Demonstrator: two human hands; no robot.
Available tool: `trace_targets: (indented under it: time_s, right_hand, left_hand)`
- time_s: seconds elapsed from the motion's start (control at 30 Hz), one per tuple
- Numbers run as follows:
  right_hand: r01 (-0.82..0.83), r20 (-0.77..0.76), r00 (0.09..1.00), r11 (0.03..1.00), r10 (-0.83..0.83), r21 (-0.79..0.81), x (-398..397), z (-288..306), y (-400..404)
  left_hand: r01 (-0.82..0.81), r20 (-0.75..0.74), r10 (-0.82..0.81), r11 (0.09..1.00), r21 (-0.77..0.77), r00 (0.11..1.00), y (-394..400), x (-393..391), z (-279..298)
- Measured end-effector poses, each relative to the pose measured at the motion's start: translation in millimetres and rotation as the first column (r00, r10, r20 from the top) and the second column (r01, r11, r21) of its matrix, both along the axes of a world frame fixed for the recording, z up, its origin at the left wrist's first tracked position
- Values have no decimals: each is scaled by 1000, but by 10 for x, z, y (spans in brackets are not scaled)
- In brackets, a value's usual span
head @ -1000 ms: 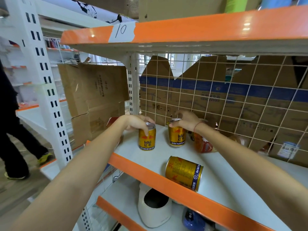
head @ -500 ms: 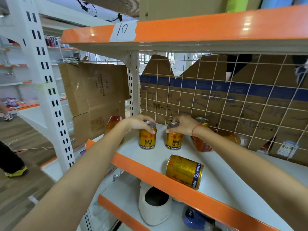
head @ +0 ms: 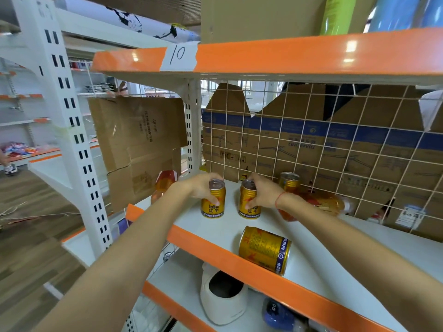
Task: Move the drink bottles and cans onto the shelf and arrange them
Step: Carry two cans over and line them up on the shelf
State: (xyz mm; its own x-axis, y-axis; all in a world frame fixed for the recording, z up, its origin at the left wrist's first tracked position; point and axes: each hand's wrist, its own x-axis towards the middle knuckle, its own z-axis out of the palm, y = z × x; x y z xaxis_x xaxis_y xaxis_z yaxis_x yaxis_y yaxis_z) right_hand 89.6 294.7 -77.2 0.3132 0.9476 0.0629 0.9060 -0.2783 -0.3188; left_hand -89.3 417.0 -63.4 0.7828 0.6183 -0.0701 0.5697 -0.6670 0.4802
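Gold cans stand upright on the shelf (head: 230, 226). Left hand (head: 203, 188) grips one can (head: 213, 202); right hand (head: 263, 192) grips its neighbour (head: 248, 207).

Orange bottle (head: 321, 204) partly hidden behind right forearm; another (head: 165, 185), perhaps bottle, behind left wrist.

Both forearms are bare; no sleeves are seen in the frame. A thin red string bracelet (head: 280, 199) is worn at the wrist of the right hand (head: 263, 193). The left hand (head: 203, 188) is unadorned.
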Motion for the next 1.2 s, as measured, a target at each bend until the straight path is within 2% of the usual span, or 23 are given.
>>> trace_targets:
  time_s: [0.1, 0.2, 0.27, 0.33, 0.67, 1.0, 1.2]
  right_hand:
    - [21, -56, 998, 995, -15, 96, -22, -40, -60]
    - [2, -9, 1000, 990, -1, 141, -79, -60, -147]
    - [-22, 47, 999, 986, 15, 166, -114, -50, -230]
    - [-18, 38, 999, 981, 10, 195, -135, 10, -324]
    - [52, -55, 998, 983, -43, 174, -190, 548, -879]
    - [106, 126, 985, 990, -118, 97, -261, 750, -1795]
    - [266, 86, 958, 959, -274, 94, -400, 676, -2435]
  left_hand:
    - [-4, 28, 0, 992, 122, 1000, -50, -5, -144]
    - [-31, 99, 16, 988, 152, 995, -112, -41, -194]
    - [-49, 107, 33, 987, 153, 994, -173, -99, -177]
    - [-68, 97, 53, 986, 154, 994, -262, -164, -141]
    - [-104, 127, 83, 980, 167, 988, -785, -439, 403]
    - [39, 136, -72, 972, 230, 988, -1498, -414, 646]
    - [185, 127, -212, 963, 194, 969, -2006, -383, 575]
